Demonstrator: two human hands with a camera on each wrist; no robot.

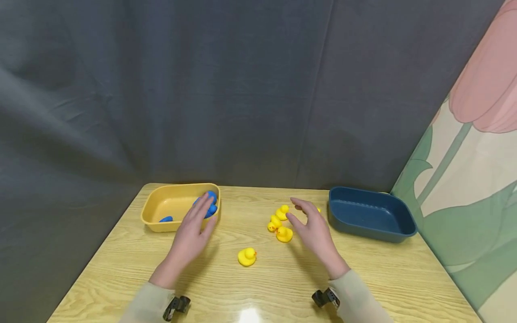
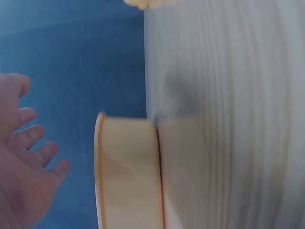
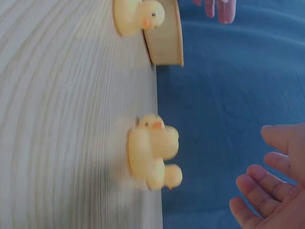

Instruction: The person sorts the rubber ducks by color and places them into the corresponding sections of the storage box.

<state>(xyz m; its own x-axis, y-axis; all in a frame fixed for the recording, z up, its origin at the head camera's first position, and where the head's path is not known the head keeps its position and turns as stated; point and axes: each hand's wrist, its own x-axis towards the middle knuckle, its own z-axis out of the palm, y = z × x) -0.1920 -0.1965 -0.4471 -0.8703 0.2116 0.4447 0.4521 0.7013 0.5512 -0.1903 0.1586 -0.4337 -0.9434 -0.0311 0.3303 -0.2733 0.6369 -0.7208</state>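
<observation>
My left hand (image 1: 190, 237) hovers at the near right side of a yellow bin (image 1: 161, 227), fingers extended and holding nothing. Blue objects (image 1: 212, 210) lie inside that bin, partly covered by the hand; their kind is unclear. Over the table's middle right, my right hand (image 1: 317, 233) hangs with relaxed, parted fingers and nothing in its grasp. Close to its left are yellow rubber ducks: one in front (image 1: 284, 234), one tipped over (image 1: 274, 223) and one behind (image 1: 282, 212). Another rubber duck (image 1: 247, 257) sits apart, nearer me. A sliver of yellow shows behind the right hand.
A dark blue bin (image 1: 371, 234) stands at the table's right. The wooden table (image 1: 242, 296) meets a dark curtain (image 1: 258, 112) at its back edge. Along the right side is a wall covering (image 1: 476, 179) with a tulip pattern.
</observation>
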